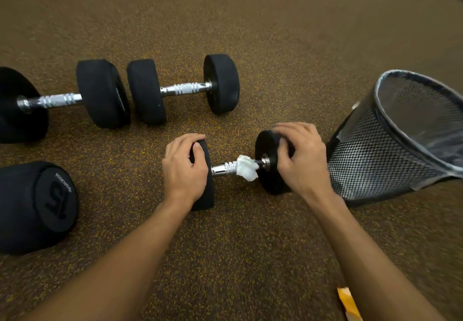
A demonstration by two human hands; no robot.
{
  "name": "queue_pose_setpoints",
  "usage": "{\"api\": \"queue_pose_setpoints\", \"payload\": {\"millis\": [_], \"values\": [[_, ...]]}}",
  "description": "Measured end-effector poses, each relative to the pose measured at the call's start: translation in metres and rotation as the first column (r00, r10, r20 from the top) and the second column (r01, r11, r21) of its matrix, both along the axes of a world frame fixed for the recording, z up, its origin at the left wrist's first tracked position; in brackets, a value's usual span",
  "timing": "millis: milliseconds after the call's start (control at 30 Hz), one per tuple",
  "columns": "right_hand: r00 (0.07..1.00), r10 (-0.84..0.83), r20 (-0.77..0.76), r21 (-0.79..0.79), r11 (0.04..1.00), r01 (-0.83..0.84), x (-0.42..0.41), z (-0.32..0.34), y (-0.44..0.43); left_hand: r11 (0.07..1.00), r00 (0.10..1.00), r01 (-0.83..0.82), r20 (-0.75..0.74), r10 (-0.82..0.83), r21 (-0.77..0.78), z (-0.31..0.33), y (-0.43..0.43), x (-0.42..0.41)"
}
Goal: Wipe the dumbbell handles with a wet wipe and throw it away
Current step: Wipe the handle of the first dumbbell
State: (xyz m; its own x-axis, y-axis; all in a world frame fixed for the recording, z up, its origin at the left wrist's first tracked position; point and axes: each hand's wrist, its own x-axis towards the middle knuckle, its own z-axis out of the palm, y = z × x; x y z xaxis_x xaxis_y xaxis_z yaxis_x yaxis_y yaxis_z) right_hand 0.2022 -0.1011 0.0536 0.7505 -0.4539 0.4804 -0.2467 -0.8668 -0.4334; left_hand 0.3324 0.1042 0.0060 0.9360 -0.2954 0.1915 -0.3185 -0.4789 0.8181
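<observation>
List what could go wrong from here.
1. The left hand grips the left head and the right hand the right head, so the wet wipe lies loose on the handle and may fall if that turns.
2. The mesh bin is close beside that head; a shove could tip it.

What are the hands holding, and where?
The nearest dumbbell, by its black end weights: left hand on the left weight, right hand on the right. The wipe lies on the handle, unheld.

Left hand, right hand bare; forearms bare to frame edge; fingernails short.
</observation>
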Motion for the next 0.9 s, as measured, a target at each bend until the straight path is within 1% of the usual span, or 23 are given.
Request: {"api": "queue_pose_setpoints", "payload": {"millis": [100,167,200,233,267,300,367,433,500,567,633,800,900], "values": [[0.982,-0.016,-0.186,-0.001,1.0,0.016,0.021,0.001,-0.03,0.999,0.999,0.041,-0.016,-0.04,0.016,0.003,0.002,0.001],[0.958,0.013,-0.287,0.097,0.995,0.016,0.031,-0.008,-0.039,0.997,0.998,0.059,-0.037,-0.057,0.049,0.007,0.001,0.002],[0.952,0.026,-0.305,0.173,0.985,0.029,0.034,-0.013,-0.04,0.995,0.998,0.053,-0.044,-0.049,0.086,0.01,0.0,0.001],[0.954,0.024,-0.299,0.234,0.971,0.049,0.036,-0.019,-0.039,0.991,0.999,0.037,-0.031,-0.033,0.127,0.014,-0.001,-0.001],[0.959,0.002,-0.283,0.262,0.962,0.076,0.035,-0.024,-0.038,0.988,1.0,0.015,0.008,-0.016,0.152,0.018,-0.002,-0.005],[0.964,-0.028,-0.265,0.262,0.96,0.1,0.034,-0.028,-0.037,0.989,0.998,-0.003,0.061,-0.006,0.145,0.023,-0.004,-0.012],[0.971,-0.06,-0.232,0.268,0.956,0.123,0.034,-0.033,-0.037,0.998,0.988,0.028,0.152,-0.035,0.053,0.031,-0.012,-0.031],[0.979,-0.061,-0.193,0.284,0.952,0.115,0.034,-0.034,-0.038,0.991,0.98,0.131,0.153,-0.125,-0.029,0.033,-0.024,-0.057],[0.986,-0.069,-0.155,0.285,0.952,0.112,0.032,-0.035,-0.038,0.979,0.977,0.202,0.081,-0.199,-0.031,0.027,-0.039,-0.076],[0.987,-0.083,-0.136,0.275,0.954,0.118,0.032,-0.035,-0.037,0.974,0.974,0.225,0.019,-0.225,0.041,0.012,-0.054,-0.085],[0.987,-0.092,-0.131,0.28,0.952,0.126,0.03,-0.037,-0.037,0.965,0.975,0.223,-0.009,-0.224,0.134,-0.004,-0.064,-0.084],[0.991,-0.091,-0.102,0.276,0.954,0.116,0.03,-0.043,-0.039,0.932,0.974,0.191,0.06,-0.219,0.308,-0.023,-0.076,-0.068],[0.992,-0.1,-0.082,0.284,0.951,0.119,0.028,-0.046,-0.04,0.876,0.972,0.209,0.003,-0.233,0.434,-0.017,-0.083,-0.052]]}}
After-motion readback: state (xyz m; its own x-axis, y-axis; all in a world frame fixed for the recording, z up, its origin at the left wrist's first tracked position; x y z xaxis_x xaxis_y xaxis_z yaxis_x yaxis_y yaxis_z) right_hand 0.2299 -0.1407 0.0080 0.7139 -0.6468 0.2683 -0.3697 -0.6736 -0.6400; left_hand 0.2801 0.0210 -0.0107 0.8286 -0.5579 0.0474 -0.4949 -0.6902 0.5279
